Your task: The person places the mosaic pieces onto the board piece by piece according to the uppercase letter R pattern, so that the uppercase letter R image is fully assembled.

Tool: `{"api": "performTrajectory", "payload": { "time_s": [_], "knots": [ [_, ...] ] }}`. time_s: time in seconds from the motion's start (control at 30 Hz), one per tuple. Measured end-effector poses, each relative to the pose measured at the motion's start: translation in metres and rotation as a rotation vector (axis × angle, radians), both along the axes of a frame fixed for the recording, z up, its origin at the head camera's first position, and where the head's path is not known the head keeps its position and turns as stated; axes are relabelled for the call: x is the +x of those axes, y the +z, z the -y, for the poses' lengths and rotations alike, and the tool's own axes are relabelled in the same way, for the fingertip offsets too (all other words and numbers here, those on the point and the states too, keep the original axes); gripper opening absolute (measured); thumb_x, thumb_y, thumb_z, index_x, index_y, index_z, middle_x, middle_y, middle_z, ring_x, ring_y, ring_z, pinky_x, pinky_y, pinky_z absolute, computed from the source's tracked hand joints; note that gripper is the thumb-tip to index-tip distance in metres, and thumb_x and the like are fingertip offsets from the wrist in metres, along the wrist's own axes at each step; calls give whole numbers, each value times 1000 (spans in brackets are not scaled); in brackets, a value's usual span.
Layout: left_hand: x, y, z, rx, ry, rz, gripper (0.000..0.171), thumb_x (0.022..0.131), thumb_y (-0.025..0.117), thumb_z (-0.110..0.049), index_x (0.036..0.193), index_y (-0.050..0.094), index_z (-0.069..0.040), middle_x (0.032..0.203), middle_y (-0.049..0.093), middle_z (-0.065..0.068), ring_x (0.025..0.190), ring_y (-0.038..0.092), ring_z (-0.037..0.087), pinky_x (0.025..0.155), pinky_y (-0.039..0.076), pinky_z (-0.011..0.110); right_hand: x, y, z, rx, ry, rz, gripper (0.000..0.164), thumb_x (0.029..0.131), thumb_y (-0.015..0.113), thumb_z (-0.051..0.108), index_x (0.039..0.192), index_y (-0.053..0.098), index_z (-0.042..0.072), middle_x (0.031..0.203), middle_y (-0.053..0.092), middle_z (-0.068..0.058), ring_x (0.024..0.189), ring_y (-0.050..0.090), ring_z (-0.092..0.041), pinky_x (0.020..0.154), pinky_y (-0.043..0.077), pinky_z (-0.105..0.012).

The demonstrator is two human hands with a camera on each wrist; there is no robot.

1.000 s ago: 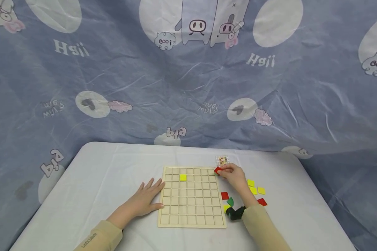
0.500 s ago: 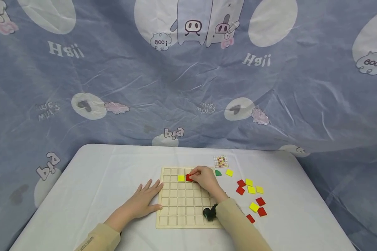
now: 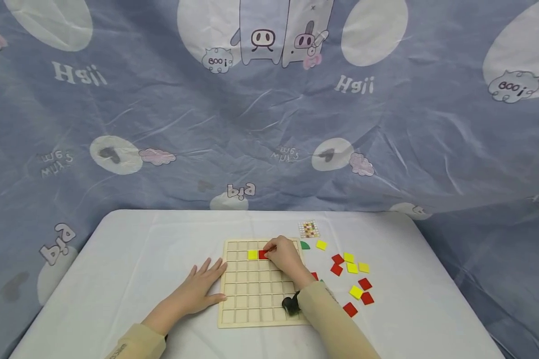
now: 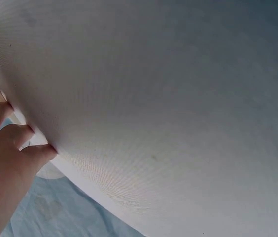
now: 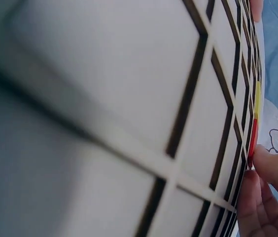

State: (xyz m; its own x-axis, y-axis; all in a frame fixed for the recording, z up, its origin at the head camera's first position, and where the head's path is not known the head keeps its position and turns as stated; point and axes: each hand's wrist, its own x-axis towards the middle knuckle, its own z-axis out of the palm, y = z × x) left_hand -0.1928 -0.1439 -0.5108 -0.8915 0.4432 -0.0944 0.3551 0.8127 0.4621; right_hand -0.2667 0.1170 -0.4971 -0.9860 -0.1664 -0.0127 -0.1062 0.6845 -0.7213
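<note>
The right hand (image 3: 282,254) pinches a red square tile (image 3: 262,255) between thumb and fingers. This tile lies in the second row from the far edge of the wooden grid board (image 3: 253,288), just beside a yellow square tile (image 3: 252,255) on its left; whether it sits fully down in its cell I cannot tell. In the right wrist view, the thumb and fingertips are at one end of the red tile, and the raised ribs of the board run off from there.

The left hand (image 3: 197,288) lies with fingers spread wide and holds nothing; its fingertips and thumb are at the board's left edge. White cloth stretches from that hand to the left edge of the counter (image 3: 431,299).

The board's right edge is the crowded side. A green quarter-round piece (image 3: 305,245) lies right by its far corner, with a small patterned card (image 3: 309,229) behind and a lone yellow tile (image 3: 321,245) near. Further right lie scattered red tiles (image 3: 350,309) and yellow tiles (image 3: 356,292), well inside the counter's right edge. The right sleeve (image 3: 332,314) crosses the board's near right corner, with a black device (image 3: 291,305) at the wrist.
</note>
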Motion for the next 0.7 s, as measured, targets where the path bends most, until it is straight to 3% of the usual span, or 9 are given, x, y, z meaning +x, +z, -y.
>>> {"api": "performTrajectory", "payload": {
  "time_s": [0.17, 0.4, 0.7],
  "knots": [
    [-1, -2, 0, 0, 3, 0, 81, 89, 67, -48, 153, 35, -10, 162, 28, 12, 151, 16, 42, 118, 11, 68, 4, 5, -5, -32, -1, 28, 9, 89, 71, 7, 98, 74, 7, 96, 68, -7, 80, 63, -16, 69, 54, -28],
    [-1, -2, 2, -6, 8, -13, 81, 88, 67, -49, 153, 35, -11, 162, 28, 12, 151, 17, 41, 118, 12, 68, 10, 14, -26, -59, -32, -23, 15, 90, 71, 10, 104, 73, 7, 98, 69, -6, 87, 66, -18, 74, 56, -32],
    [1, 0, 2, -1, -1, -6, 82, 89, 66, -49, 153, 35, -10, 162, 28, 12, 151, 16, 42, 118, 11, 67, 6, 17, -79, -48, -209, -13, 17, 91, 71, 14, 106, 73, 7, 101, 71, -7, 94, 66, -23, 77, 56, -35]
  ]
}}
